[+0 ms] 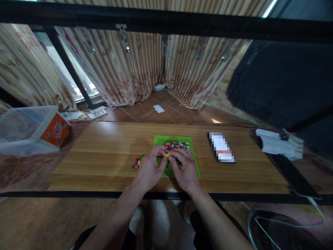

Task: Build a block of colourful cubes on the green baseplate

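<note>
A green baseplate (194,163) lies on the wooden table, and rows of small multicoloured toy bricks (178,144) cover part of it. Above the plate my two hands meet, fingertips close together. A small yellow brick (167,155) shows between them. My left hand (153,166) pinches it from the left with thumb and fingers. From the other side my right hand (185,168) is closed on it too, its fingers bent over the bricks and hiding some of them. Beside my left hand lies a loose pile of coloured bricks (136,162), partly covered by that hand.
On the table (104,156) a phone (222,147) with a blurred screen lies right of the plate. A clear plastic bin (28,130) with an orange label stands at the left. Beyond the right end are papers (281,144) and a dark device (295,175) with a white cable.
</note>
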Demonstrator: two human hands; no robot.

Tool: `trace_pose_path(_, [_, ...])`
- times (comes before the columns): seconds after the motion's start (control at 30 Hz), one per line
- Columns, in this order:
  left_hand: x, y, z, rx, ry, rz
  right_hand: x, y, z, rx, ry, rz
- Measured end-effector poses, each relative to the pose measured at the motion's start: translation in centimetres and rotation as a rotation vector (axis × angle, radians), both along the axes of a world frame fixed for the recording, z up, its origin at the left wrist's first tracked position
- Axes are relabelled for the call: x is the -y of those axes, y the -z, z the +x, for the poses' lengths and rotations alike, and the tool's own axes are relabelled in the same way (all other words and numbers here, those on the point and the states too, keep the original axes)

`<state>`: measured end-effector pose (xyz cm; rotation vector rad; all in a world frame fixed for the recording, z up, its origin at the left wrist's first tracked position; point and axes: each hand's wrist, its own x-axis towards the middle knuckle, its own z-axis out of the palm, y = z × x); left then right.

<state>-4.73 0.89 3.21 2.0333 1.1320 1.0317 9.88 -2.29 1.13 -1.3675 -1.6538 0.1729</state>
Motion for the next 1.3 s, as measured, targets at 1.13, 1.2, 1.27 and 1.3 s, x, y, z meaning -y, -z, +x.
trace_pose_path(1.13, [-0.4, 1.3, 0.4, -0.206, -0.134, -0.057, -0.1, 0.6, 4.4, 0.179, 0.128, -0.02])
trace_pose_path(1.2, [-0.3, 1.2, 0.6, -0.22, -0.134, -0.066, -0.1, 0.8, 4.4, 0.221, 0.1, -0.041])
trace_pose_path(1.27, [-0.3, 1.2, 0.6, -0.23, -0.136, -0.08, 0.0, 0.8, 4.4, 0.248, 0.084, -0.059])
trace_pose_path(1.3, [-0.3, 1.1, 0.6, -0.234, -0.137, -0.086, 0.0, 0.8, 4.4, 0.256, 0.078, -0.067])
